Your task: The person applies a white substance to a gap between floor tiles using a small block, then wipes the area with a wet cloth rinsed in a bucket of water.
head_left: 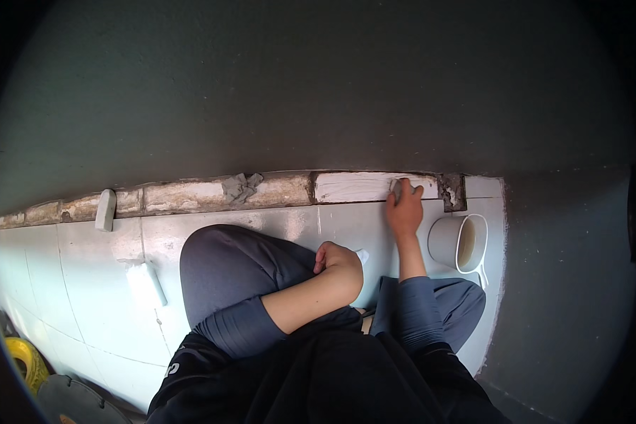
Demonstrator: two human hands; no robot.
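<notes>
My right hand (405,212) reaches to a white-coated strip (353,187) at the foot of the dark wall. Its fingers close around a small greyish piece (394,186), pressed to the strip's right part; its kind is not clear. The coating shows streaks left of the hand. Over my bent left knee, my left hand (336,260) is bent inward with its fingers curled; anything inside them is hidden. Just beyond its wrist, a bit of something white (362,257) shows. A white dipper (448,240) with a handle and cloudy liquid stands right of my right forearm.
A crumpled grey rag (242,188) lies on the bare, stained strip to the left. Farther left, a pale block (105,210) leans across the strip's edge. A whitish packet (146,284) lies on the tiled floor (92,283). At the lower left is a yellow ring-shaped object (27,364).
</notes>
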